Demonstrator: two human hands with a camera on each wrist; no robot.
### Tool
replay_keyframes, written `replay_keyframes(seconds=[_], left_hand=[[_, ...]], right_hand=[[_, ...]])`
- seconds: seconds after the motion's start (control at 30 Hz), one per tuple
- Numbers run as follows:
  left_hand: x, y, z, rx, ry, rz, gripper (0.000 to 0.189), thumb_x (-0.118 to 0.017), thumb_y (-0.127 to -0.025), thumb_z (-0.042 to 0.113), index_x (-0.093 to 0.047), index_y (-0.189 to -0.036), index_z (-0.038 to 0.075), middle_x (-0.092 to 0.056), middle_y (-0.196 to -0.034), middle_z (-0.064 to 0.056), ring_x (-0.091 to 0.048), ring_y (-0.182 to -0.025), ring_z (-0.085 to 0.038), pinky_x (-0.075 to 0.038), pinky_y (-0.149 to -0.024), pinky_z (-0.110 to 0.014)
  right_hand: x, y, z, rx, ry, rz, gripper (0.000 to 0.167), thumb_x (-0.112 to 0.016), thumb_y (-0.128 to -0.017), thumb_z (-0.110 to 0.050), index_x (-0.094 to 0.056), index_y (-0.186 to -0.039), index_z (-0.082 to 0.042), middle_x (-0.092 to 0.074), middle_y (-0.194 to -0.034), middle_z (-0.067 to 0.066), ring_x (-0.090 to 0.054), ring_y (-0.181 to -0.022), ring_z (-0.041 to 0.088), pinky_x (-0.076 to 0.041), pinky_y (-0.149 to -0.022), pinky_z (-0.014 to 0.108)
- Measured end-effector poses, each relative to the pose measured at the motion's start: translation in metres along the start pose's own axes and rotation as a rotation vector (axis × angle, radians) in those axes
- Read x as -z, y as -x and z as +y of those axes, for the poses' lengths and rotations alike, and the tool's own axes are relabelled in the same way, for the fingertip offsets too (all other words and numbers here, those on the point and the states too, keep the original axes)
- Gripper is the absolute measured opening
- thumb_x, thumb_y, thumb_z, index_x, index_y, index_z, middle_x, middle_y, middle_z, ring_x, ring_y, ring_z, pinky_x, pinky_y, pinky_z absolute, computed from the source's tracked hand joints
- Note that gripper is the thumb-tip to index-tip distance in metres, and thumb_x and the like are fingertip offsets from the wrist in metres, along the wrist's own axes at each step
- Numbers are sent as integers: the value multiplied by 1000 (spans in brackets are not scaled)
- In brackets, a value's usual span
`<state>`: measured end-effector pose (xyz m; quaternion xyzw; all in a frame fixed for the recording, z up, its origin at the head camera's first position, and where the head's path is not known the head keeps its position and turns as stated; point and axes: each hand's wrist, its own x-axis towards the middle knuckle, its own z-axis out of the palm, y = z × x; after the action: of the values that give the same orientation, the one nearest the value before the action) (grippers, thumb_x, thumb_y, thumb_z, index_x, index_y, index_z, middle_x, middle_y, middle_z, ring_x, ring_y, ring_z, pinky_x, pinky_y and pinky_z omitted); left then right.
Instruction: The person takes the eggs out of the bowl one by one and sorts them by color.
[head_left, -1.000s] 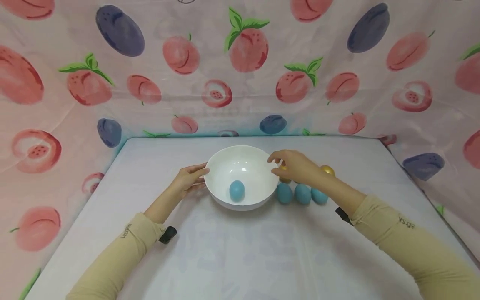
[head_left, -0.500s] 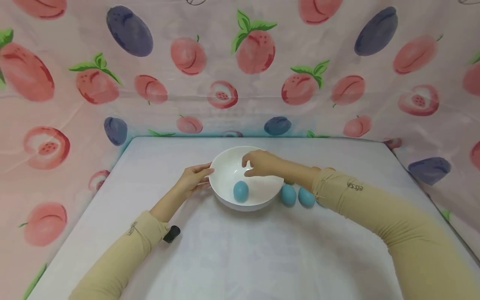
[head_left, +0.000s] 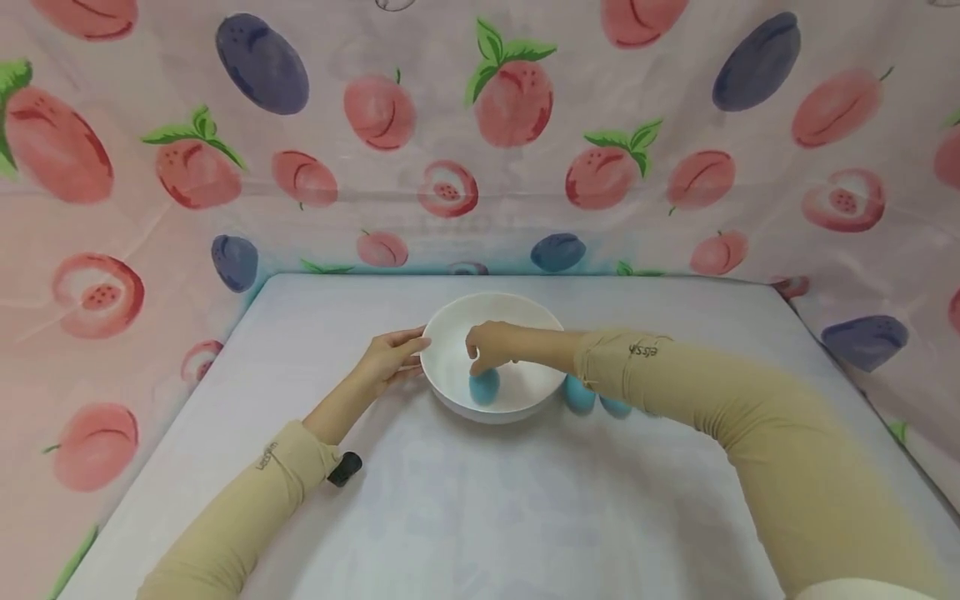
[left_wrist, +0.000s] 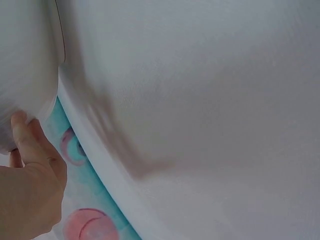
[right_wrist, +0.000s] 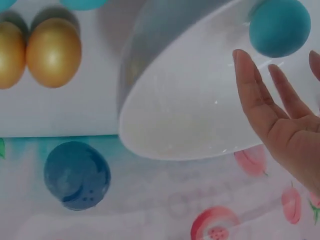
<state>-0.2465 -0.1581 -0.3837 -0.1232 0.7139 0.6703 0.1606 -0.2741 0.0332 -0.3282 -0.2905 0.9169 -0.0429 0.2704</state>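
A white bowl stands on the table with one blue egg inside it. My left hand holds the bowl's left side, thumb over the rim and fingers along the outside; the left wrist view has this hand against the bowl's outer wall. Inside the bowl, my right hand reaches down with its fingertips at the top of the egg. In the right wrist view the fingers of that hand are spread beside the blue egg, not closed round it.
Right of the bowl lie more blue eggs, partly covered by the right sleeve. Gold eggs sit there too in the right wrist view, hidden in the head view. A fruit-print cloth hangs behind the table.
My right hand has moved left from the bowl's right rim to over the egg and then lowered towards it. The left hand keeps its hold on the bowl.
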Motion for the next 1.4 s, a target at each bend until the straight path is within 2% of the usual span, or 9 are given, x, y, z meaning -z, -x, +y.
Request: replay_keyframes(seconds=[0.13, 0.23, 0.37, 0.5, 0.77, 1.03, 1.13, 1.3, 1.4], left_hand=[[-3, -1, -7, 2, 1, -3, 47, -59, -93, 20, -48, -138, 8, -49, -139, -19, -65, -76, -6, -59, -73, -19], [-4, 0, -10, 11, -7, 2, 47, -59, -93, 20, -48, -137, 9, -50, -138, -18, -65, -79, -7, -59, -73, -20], [-6, 0, -10, 22, -8, 11, 46, -59, -93, 19, -49, -137, 9, -51, -137, -18, -65, -80, -9, -59, -71, -19], [-7, -2, -8, 17, -10, 7, 47, -59, -93, 19, -49, -137, 8, -50, -138, -18, -66, -80, -9, -59, -70, -18], [-4, -1, -6, 18, -15, 21, 47, -60, -92, 20, -49, -137, 8, -51, -137, -19, -65, -77, -7, -59, -71, -20], [0, 0, -4, -7, -5, 12, 49, -60, -92, 21, -47, -138, 7, -49, -138, -20, -65, -76, -5, -59, -75, -20], [1, 0, -3, -1, -2, 17, 49, -60, -93, 20, -48, -138, 7, -49, -138, -20, -65, -74, -5, -59, -76, -21], [0, -1, -2, 1, -7, 14, 49, -61, -92, 20, -48, -138, 7, -50, -138, -20, -65, -74, -4, -59, -77, -21], [-1, 0, -1, 0, -17, 21, 49, -61, -92, 21, -48, -138, 7, -51, -137, -20, -65, -74, -4, -59, -77, -22]], right_hand=[[-11, -2, -6, -28, 26, -31, 28, -64, -90, -26, -60, -106, -4, -62, -101, 9, -57, -72, 17, -52, -56, 22], [-18, -2, -9, -74, 12, -69, 28, -65, -89, -28, -58, -103, -5, -58, -94, 6, -62, -69, 22, -55, -55, 23], [-22, -2, -9, -101, -52, -113, 30, -67, -88, -25, -56, -106, -4, -57, -97, 9, -68, -78, 30, -62, -67, 31], [-23, -1, -5, -62, -108, -118, 36, -71, -84, -15, -54, -111, 1, -58, -105, 13, -65, -78, 24, -61, -70, 29], [-23, 3, 0, -28, -170, -94, 41, -73, -79, -7, -51, -112, 3, -57, -107, 14, -61, -82, 21, -61, -68, 26], [-14, 11, 6, 11, -173, -14, 35, -71, -79, -9, -54, -109, -3, -57, -108, 12, -52, -66, 14, -54, -57, 19], [-11, 14, 12, 27, -187, 23, 36, -70, -80, -12, -55, -112, -4, -58, -112, 12, -54, -68, 14, -52, -59, 18], [-8, 21, 21, 19, -238, 75, 39, -69, -82, -15, -57, -117, -6, -58, -119, 14, -59, -79, 18, -56, -67, 21], [-6, 26, 25, 52, -249, 109, 40, -69, -82, -14, -57, -119, -4, -57, -124, 17, -62, -84, 21, -58, -71, 24]])
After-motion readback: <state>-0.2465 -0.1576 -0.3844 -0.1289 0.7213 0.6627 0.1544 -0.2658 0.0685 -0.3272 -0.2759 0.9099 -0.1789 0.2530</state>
